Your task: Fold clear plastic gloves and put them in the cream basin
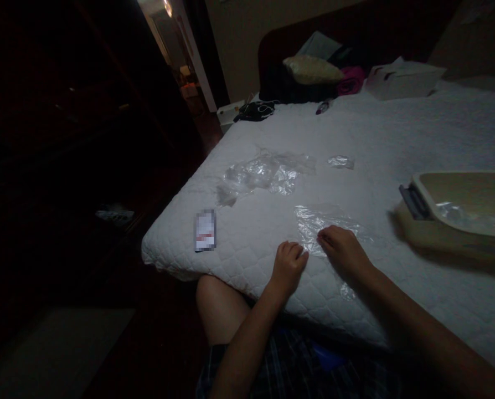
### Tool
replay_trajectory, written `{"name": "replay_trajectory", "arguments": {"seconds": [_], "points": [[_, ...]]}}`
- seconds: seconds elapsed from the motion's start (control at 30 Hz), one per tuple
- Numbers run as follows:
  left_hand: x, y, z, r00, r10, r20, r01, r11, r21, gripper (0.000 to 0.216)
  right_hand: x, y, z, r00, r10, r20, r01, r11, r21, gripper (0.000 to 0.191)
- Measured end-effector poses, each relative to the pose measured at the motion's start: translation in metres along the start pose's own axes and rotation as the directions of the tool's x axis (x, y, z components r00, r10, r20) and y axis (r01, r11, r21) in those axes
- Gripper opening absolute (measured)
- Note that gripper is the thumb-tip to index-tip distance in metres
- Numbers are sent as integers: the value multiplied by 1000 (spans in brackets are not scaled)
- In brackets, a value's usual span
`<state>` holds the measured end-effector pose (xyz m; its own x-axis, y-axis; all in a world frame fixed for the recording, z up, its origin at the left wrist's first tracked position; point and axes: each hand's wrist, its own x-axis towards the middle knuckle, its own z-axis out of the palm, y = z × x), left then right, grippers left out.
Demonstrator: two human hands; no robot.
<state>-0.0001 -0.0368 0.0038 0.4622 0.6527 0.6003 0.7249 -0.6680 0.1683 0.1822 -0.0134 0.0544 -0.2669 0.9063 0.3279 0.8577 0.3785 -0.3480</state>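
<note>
A clear plastic bag (314, 221) lies flat on the white quilted bed (380, 138) near its front edge. My left hand (288, 267) rests on the bed with its fingers curled, pinching the bag's near left edge. My right hand (344, 252) lies over the bag's lower part, fingers bent and pressed onto the plastic. Both forearms reach in from the bottom of the view.
A bigger crumpled clear bag (264, 174) and a small plastic scrap (341, 162) lie farther back. A small card (205, 230) sits at the left corner. A beige tray-like object (459, 213) is at right. Pillows, clothes and a white box (401, 80) crowd the headboard.
</note>
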Motion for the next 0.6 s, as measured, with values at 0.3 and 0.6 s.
{"name": "replay_trajectory", "arguments": {"seconds": [0.3, 0.6], "points": [[1, 1, -4, 997, -73, 15, 73, 997, -13, 12, 6, 1, 9, 995, -80, 68, 81, 997, -11, 24], [1, 3, -2, 999, -27, -21, 29, 995, 95, 11, 2, 6, 11, 996, -72, 54, 68, 995, 74, 25]]}}
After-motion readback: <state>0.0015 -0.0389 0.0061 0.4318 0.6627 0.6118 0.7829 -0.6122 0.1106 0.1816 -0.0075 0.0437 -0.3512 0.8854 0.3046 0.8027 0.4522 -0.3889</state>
